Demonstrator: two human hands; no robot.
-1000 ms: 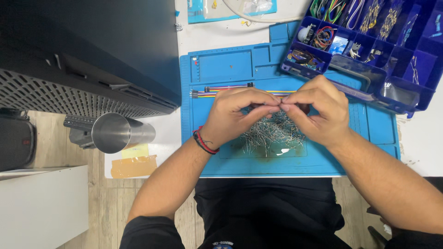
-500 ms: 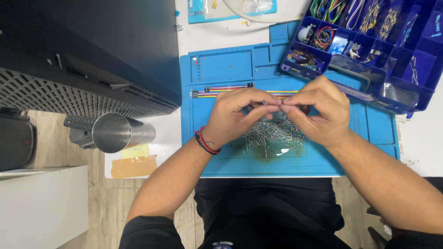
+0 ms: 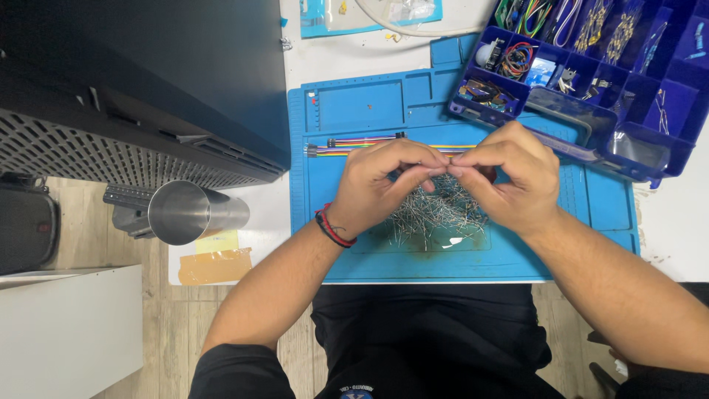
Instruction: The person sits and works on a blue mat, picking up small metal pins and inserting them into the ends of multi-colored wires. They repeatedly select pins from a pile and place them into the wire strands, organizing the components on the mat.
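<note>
Barely shifted, left hand (image 3: 380, 185) and right hand (image 3: 509, 177) pinch thin wire above shiny pin pile (image 3: 436, 216).

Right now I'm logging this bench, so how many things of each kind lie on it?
Blue silicone work mat: 1
Blue plastic compartment box: 1
Pile of thin metal pins: 1
Shiny steel cup: 1
Multicoloured ribbon-wire strips: 2
Total: 6

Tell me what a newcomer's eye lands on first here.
Two bare hands, the left hand and the right hand, meet fingertip to fingertip at the centre, above a heap of thin silvery metal pins on a blue rubber work mat. Upper right sits a dark blue plastic compartment box of small parts; at left, a shiny steel cylinder.
</note>
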